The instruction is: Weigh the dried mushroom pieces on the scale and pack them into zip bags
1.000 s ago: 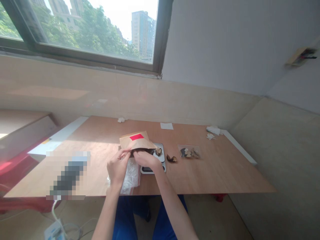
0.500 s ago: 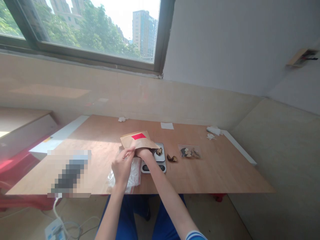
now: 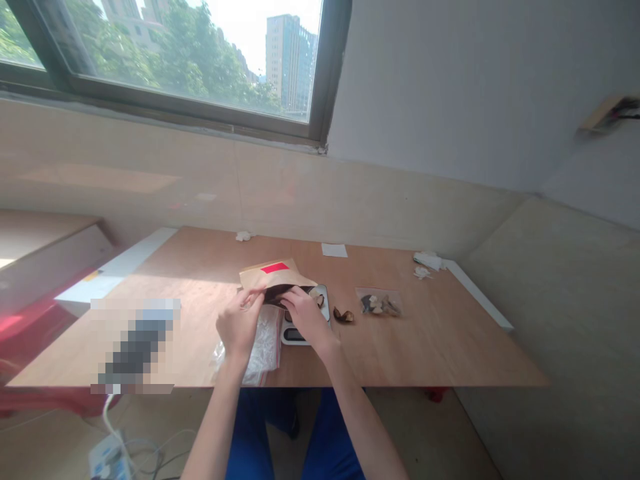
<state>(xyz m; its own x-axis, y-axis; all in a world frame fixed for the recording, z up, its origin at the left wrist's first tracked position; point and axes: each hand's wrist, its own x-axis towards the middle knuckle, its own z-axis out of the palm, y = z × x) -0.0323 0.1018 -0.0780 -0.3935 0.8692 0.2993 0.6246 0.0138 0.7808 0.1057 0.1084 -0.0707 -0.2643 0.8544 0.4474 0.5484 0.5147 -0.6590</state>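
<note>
A brown kraft paper bag (image 3: 273, 269) with a red label lies tilted, its dark mouth facing me. My left hand (image 3: 240, 323) pinches the left side of the mouth. At the right part of the opening is my right hand (image 3: 310, 321), its fingers closed at the near edge; whether anything else is between them is hidden. Under the bag and right hand sits a white kitchen scale (image 3: 295, 336), with pale and dark dried pieces (image 3: 317, 297) on its plate. Just right of the scale lies a curled dark brown dried piece (image 3: 343, 315).
A clear zip bag of dried pieces (image 3: 379, 303) lies to the right. Clear plastic bags (image 3: 263, 353) are beneath my left hand. A blurred-out object (image 3: 137, 343) with a cable is at the left. White paper (image 3: 334, 250) and crumpled tissue (image 3: 243, 236) lie along the back.
My right hand has drawn back out of the bag to its opening, and the mouth now gapes wider. More pale pieces show on the scale. My left hand stays on the bag.
</note>
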